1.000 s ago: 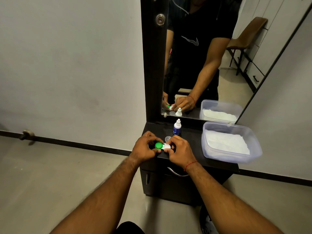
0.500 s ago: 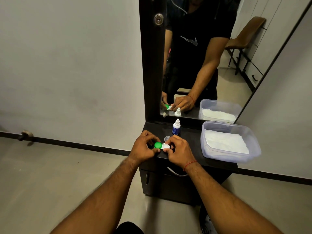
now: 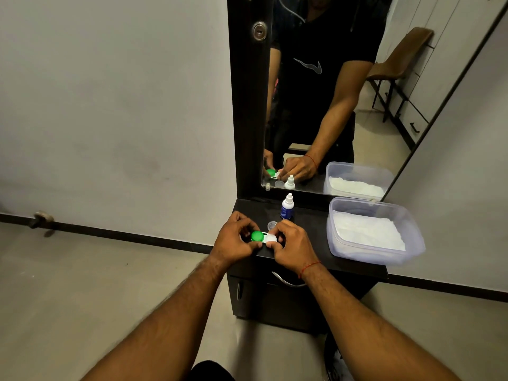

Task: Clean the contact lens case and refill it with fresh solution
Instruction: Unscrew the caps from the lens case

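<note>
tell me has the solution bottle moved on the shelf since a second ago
No. The solution bottle stands in the same spot beside the small clear cap, below the mirror's bottom edge.

Dim indoor light, soft and even, no hard shadows. Wall [image 3: 110, 105] shows gradual falloff, darker toward the top left. Black worktop [image 3: 310, 237] reads nearly featureless, faint sheen only. Mirror [image 3: 343, 105] reflects a brighter room area at right. Wide-angle bending: floor line and mirror frame lean at the edges. Centre sharp; forearms at the bottom edge slightly soft. No glare.
</note>
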